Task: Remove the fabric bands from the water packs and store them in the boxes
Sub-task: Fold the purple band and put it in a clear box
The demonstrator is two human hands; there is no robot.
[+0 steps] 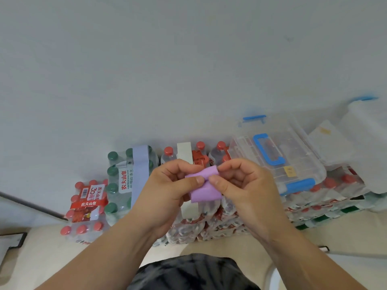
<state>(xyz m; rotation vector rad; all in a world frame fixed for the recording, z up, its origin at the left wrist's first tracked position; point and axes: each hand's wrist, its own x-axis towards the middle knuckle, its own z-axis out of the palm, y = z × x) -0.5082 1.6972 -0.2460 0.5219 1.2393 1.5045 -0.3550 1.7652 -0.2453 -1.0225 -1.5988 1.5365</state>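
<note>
Pinched between the thumbs and fingers of the left hand (167,185) and right hand (243,185), the purple band (206,188) is held folded above the water packs (188,227).
Should one pinch be loosened, the fold may spring open, or the band be dropped short of the clear box (303,155); "农夫山泉" is printed on the red label (89,204) and the green-capped pack (123,181).

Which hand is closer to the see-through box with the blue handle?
The right hand. It is just left of the clear box. The left hand is farther left, on the other side of the purple band that both hands pinch.
</note>
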